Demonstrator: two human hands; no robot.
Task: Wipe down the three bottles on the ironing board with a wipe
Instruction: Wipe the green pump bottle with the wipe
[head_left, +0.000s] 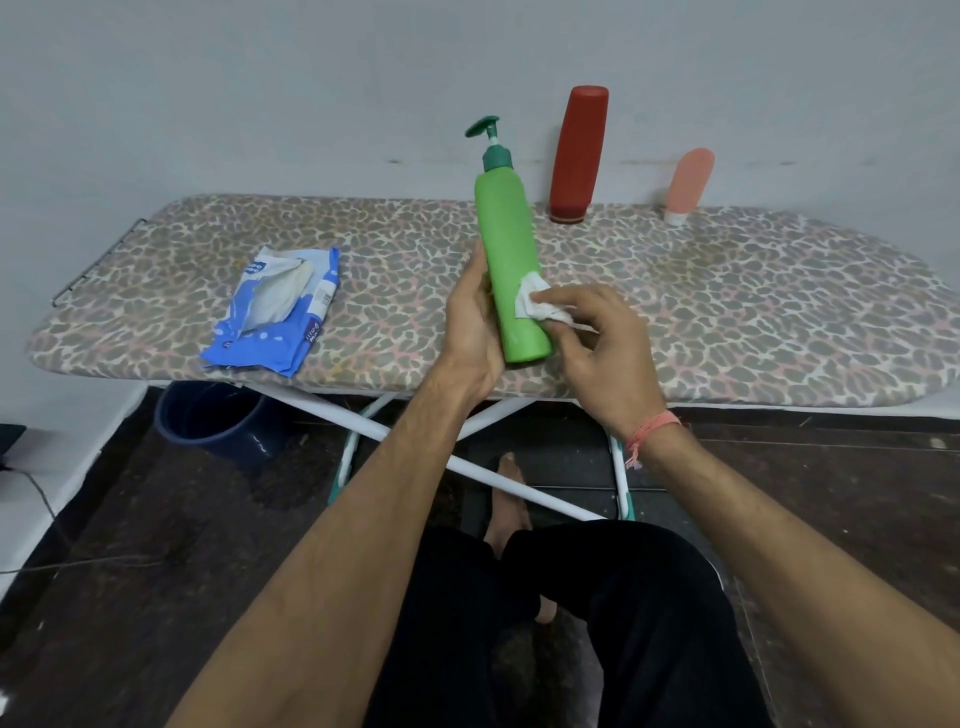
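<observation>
Over the near edge of the ironing board (727, 291), the green pump bottle (511, 260) is lifted clear of the cover, held between both hands. The left hand (470, 332) is clamped around the lower half of the bottle from its left side, fingers hidden behind it. The right hand (597, 338) pinches a crumpled white wipe (535, 301) between thumb and fingertips and presses it flat against the bottle's right flank, just above the base.

The relation that matters is the bottle's long axis: it runs nearly upright, base toward the person and pump head tilted slightly away and to the left. The wipe sits low on that axis, so most of the unwiped length appears to lie above it — a stroke would likely need to travel up along the body toward the dark green collar, or the left hand would need to turn the bottle to bring its far side round.

At the back of the board, against the wall, the red bottle (577, 156) stands on its cap and the small pink tube (688, 184) leans just right of it — both well apart from the hands and nearer the right one. The open blue wipe packet (275, 317) lies to the left.
</observation>
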